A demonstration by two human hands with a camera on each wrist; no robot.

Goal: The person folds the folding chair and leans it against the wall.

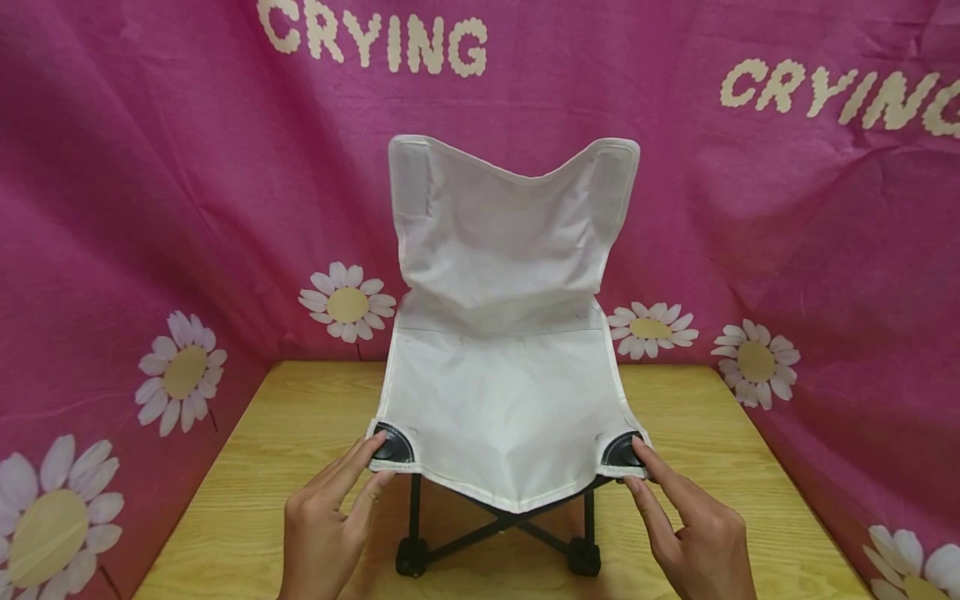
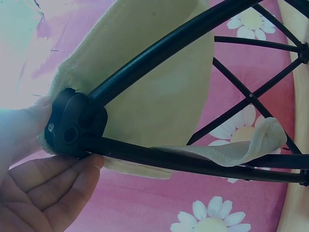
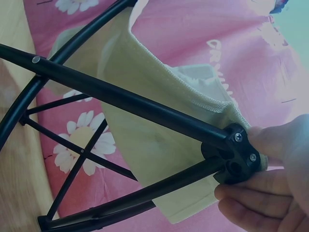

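Observation:
A small folding chair (image 1: 510, 400) with white fabric stands upright on the table, its backrest (image 1: 517, 242) at the far side. Black corner patches mark the front of the seat. My left hand (image 1: 333, 517) pinches the left front corner, fingers above and thumb below in the head view. At the right front corner, my right hand (image 1: 693, 521) grips in the same way. Up close, the left wrist view has a black plastic joint (image 2: 72, 125) between thumb and fingers. The right wrist view has a similar joint (image 3: 236, 154) held by the other hand.
Beneath the seat, crossed black legs (image 1: 502, 523) end in black feet (image 1: 411, 557) on the wooden table (image 1: 232, 483). A pink cloth (image 1: 202, 150) with daisies and white lettering hangs behind the table and along both sides.

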